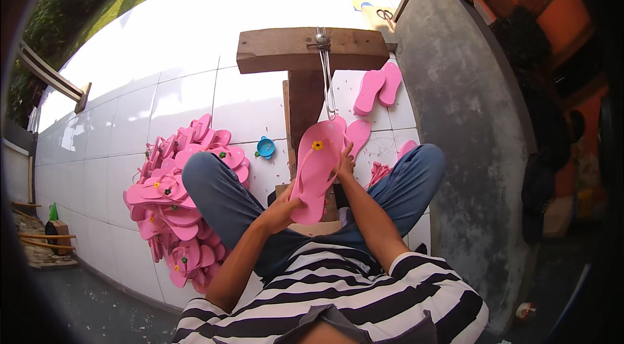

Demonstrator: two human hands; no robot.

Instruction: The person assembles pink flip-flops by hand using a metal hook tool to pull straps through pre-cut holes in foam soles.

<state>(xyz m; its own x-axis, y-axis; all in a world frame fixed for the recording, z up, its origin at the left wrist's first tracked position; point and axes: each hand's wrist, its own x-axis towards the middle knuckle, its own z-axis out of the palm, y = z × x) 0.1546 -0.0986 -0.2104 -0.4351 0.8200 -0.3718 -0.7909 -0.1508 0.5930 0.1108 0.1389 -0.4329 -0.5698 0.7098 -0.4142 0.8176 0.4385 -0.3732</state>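
Observation:
In front of my lap I hold a pink flip-flop, tilted with its toe end away from me. A yellow flower decorates its strap. My left hand grips the heel end, thumb on top. Along the right edge, my right hand has its fingers closed on the sole and strap. Just past the toe hangs a long metal wire tool, attached to the crossbar of a T-shaped wooden stand. Another pink sole lies behind my right hand, partly hidden.
A heap of pink flip-flops lies left of my knee. Beside it sits a small blue cup. Two pink soles rest right of the stand, with pink straps nearer. Scissors lie farther off, by a grey ledge.

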